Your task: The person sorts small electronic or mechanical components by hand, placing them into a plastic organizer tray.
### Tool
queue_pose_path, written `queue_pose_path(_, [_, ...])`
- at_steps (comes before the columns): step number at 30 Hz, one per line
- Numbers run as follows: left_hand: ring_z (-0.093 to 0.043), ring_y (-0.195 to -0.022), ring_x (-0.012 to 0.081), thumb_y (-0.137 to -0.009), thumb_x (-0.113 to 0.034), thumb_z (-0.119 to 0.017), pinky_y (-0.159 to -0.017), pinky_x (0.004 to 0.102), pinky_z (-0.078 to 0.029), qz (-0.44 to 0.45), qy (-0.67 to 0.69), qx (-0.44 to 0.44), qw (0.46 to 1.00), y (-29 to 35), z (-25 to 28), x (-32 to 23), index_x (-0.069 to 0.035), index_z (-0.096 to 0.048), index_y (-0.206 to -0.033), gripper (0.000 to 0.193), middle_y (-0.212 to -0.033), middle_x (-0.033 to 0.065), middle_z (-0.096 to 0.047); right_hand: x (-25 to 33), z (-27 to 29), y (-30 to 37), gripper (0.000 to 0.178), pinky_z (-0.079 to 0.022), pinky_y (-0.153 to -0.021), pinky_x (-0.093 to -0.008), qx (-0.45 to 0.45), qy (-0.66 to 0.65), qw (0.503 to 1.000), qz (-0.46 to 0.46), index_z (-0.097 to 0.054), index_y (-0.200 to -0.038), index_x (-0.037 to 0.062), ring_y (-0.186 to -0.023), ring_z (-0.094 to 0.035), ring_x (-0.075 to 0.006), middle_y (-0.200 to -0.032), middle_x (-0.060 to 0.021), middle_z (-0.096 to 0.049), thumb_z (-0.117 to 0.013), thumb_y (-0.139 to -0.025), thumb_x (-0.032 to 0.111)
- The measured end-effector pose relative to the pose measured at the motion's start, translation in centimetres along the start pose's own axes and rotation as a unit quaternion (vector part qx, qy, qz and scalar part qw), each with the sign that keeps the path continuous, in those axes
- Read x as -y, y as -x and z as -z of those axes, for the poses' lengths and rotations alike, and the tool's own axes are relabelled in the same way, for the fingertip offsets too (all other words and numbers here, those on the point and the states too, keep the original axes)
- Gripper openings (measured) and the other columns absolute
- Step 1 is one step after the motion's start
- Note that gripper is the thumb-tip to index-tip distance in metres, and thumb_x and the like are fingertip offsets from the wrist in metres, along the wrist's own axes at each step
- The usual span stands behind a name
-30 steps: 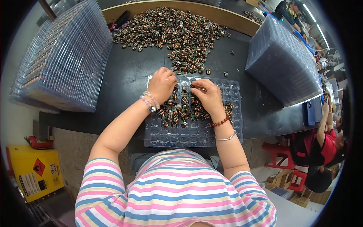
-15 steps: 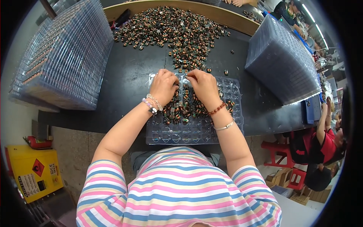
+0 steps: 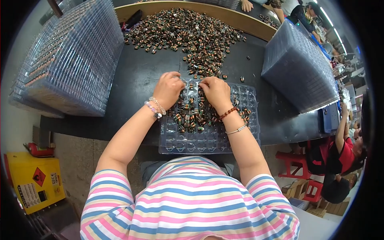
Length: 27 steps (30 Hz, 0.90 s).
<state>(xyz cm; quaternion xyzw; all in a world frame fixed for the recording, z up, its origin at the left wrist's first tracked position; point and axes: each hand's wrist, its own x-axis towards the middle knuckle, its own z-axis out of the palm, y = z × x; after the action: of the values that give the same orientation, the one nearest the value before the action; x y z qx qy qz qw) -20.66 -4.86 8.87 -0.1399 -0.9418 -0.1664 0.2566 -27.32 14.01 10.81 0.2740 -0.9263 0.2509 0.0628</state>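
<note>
A clear plastic tray with rows of small pockets lies in front of me at the table's near edge. Many small copper-wound coils lie loosely over its middle. My left hand is over the tray's back left part, its fingers curled together; their tips are partly hidden. Across from it, my right hand pinches thumb and forefinger together at the tray's back rows. Whatever either hand pinches is too small or covered to make out. Coils lie under and between both hands.
A large heap of coils spreads behind the tray against a wooden ledge. Tall stacks of clear trays stand left and right. A yellow cabinet is at lower left. Other people work at the right and far side.
My left hand has moved left, away from my right hand, baring pockets between them at the tray's back. My right hand stays nearly in place. The whole view has shifted slightly.
</note>
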Motion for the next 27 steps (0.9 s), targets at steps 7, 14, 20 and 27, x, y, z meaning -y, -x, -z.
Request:
queue_pose_path(7, [-0.055,-0.095,0.0256,-0.073,-0.011,-0.067,-0.088,0.0406,-0.042,0.139,-0.002,0.066,0.988,-1.6,-0.2,-1.3,-0.009,-0.068,-0.078,0.005,-0.081,0.0035,-0.064,0.5,0.4,-0.2,0.009,-0.05,-0.067,-0.041,0.019,0.049,0.999,-0.004,-0.066,-0.084,0.012,-0.079,-0.064,-0.0288,-0.088,-0.0055,-0.065,-0.064,-0.081,0.021])
queue_pose_path(14, [-0.048,-0.106,0.0271,-0.076,-0.017,-0.071,-0.094,0.0371,-0.04,0.113,0.128,0.144,0.975,1.7,3.6,-2.1,-0.007,-0.069,-0.085,0.014,-0.1,0.0054,-0.059,0.4,2.0,2.7,0.017,-0.05,-0.075,-0.0365,0.037,0.043,0.995,0.077,-0.07,-0.093,0.011,-0.091,-0.061,-0.0241,-0.093,-0.0036,-0.063,-0.066,-0.081,0.022])
queue_pose_path(20, [-0.051,-0.101,0.0255,-0.071,-0.013,-0.075,-0.092,0.0364,-0.042,0.103,0.147,0.084,0.98,2.1,3.8,-2.5,-0.006,-0.067,-0.083,0.016,-0.093,0.0047,-0.061,0.3,1.6,2.6,0.016,-0.049,-0.076,-0.0364,0.016,0.025,0.995,0.096,-0.064,-0.092,0.0068,-0.091,-0.059,-0.0254,-0.091,-0.0055,-0.063,-0.067,-0.08,0.017])
queue_pose_path(27, [-0.056,-0.092,0.027,-0.069,-0.015,-0.074,-0.079,0.0384,-0.047,0.17,0.06,-0.073,0.981,1.5,2.1,0.4,-0.007,-0.064,-0.078,0.016,-0.084,0.0046,-0.065,0.9,1.4,3.4,0.015,-0.048,-0.073,-0.0371,-0.003,-0.036,0.995,0.098,-0.062,-0.091,0.0058,-0.088,-0.058,-0.027,-0.086,-0.0075,-0.062,-0.067,-0.079,0.012])
